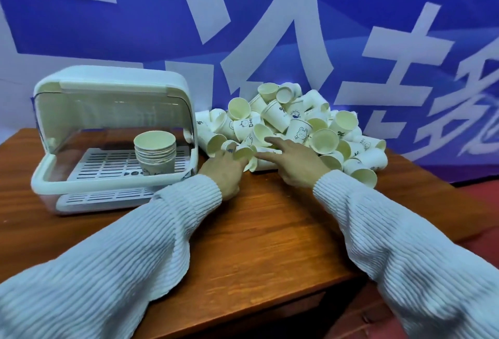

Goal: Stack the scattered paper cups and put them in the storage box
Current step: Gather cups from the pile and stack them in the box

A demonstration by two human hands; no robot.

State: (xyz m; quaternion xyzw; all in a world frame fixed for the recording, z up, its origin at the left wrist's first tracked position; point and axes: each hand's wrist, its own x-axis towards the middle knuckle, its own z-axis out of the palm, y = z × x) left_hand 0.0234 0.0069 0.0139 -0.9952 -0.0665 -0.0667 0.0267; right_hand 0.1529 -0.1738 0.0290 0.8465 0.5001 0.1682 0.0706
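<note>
- Dozens of paper cups are heaped on the bench, just right of the storage box, whose clear lid is raised.
- 1 nested stack is already stood on the box's slotted tray.
- The left hand is curled round a cup lying on its side at the heap's near edge.
- The right hand is spread with straight fingers on the cups, gripping nothing.
- The cups are judged light, thin and easily crushed; they are best pinched gently near the stiffer rolled rim and slid 1 into another.
</note>
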